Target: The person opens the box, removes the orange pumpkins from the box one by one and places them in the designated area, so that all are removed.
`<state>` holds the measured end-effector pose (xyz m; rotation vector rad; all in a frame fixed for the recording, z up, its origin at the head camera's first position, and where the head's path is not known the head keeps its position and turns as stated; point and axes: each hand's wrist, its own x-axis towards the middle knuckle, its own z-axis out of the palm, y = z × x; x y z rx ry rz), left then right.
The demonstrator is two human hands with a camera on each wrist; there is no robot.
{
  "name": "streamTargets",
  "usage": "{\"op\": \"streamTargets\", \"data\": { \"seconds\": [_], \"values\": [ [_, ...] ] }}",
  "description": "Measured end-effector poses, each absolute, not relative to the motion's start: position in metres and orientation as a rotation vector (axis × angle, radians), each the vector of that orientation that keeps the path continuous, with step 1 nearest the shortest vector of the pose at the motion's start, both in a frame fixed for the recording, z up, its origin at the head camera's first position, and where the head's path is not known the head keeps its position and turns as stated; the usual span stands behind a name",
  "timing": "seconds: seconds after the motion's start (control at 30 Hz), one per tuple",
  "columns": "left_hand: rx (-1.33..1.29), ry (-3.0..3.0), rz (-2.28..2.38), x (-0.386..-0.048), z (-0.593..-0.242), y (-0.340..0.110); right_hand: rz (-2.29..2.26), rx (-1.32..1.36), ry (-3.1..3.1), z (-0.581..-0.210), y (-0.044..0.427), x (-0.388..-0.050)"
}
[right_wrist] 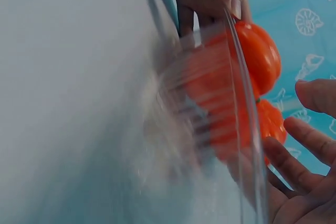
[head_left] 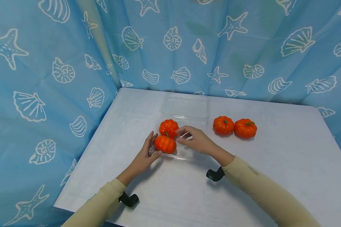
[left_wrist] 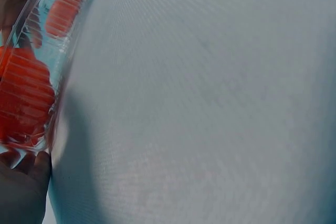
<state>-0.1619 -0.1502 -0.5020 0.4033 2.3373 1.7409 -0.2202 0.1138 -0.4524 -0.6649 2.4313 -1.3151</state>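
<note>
- Here's the clear container on the table, left of centre and nearer the far edge, its lid laid back flat towards that edge.
- Two orange pumpkins sit in the container's left half: the near pumpkin by the near-left corner, the far pumpkin right behind it, the pair crowded close.
- And there's the left hand, at that near-left corner! Thumb spread wide of the fingers, the fingers along the left wall, the thumb by the near wall, hand against the plastic.
- Over comes the view of the right hand, above the container's right half, fingers spread and gently bent, tips right beside the far pumpkin. Whether they touch it, I can't tell; nothing is pinched between them.
- Out to the right, two more: the left loose pumpkin and the right loose pumpkin, side by side on the table, between the container and the table's right edge, nearer the far edge.
- Both arms reach in from the near edge in tan sleeves, a black wrist device at the right cuff.
- Beyond the far edge hangs a blue curtain, white shells and starfish all over it.
</note>
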Motion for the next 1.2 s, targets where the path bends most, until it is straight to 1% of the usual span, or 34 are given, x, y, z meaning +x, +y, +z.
{"op": "streamTargets", "data": {
  "seconds": [0.4, 0.67, 0.9, 1.2],
  "values": [
    [0.418, 2.352, 1.727, -0.161, -0.503, -0.151, -1.263, -0.721, 2.406, -0.462, 0.086, -0.22],
    [0.42, 2.361, 1.708, -0.16, -0.502, -0.151, -1.234, -0.674, 2.43, -0.459, 0.078, -0.217],
    [0.459, 2.342, 1.734, -0.162, -0.504, -0.151, -1.228, -0.621, 2.443, -0.458, 0.084, -0.216],
    [0.443, 2.377, 1.722, -0.162, -0.505, -0.15, -1.17, -0.595, 2.438, -0.451, 0.109, -0.213]
  ]
}}
